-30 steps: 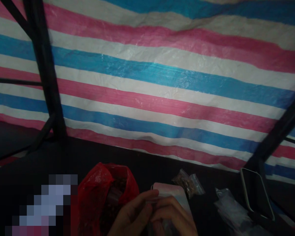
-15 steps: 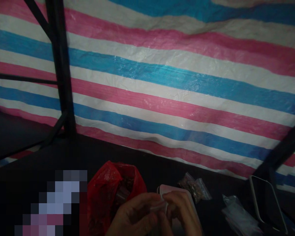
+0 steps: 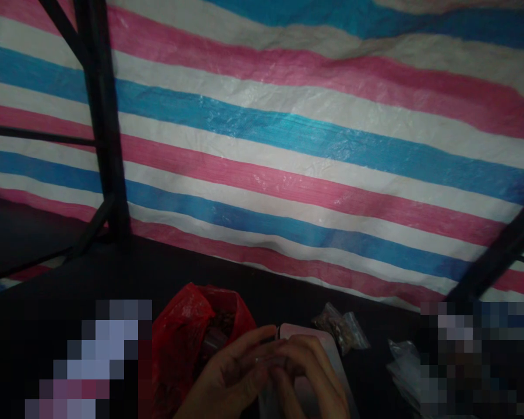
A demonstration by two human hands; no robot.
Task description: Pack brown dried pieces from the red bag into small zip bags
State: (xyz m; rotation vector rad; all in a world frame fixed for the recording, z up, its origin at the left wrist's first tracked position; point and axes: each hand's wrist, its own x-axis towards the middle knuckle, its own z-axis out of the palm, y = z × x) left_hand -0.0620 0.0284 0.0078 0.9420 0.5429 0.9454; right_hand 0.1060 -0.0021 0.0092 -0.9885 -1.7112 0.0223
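Observation:
At the bottom middle of the head view my left hand and my right hand meet with their fingers curled together over a small clear plastic bag. Both hands pinch it above a pale pink flat device that lies on the dark table. A red plastic bag with dark contents stands open just left of my left hand.
A small clear bag of brown bits lies right of the pink device. More clear bags lie further right. A pink, white and blue striped tarp hangs behind the table. Black frame posts stand at the left and right.
My hands have stayed together at the bottom middle, their fingers shifting on the small clear bag. The camera has turned slightly, so the scene has slid a little to the right.

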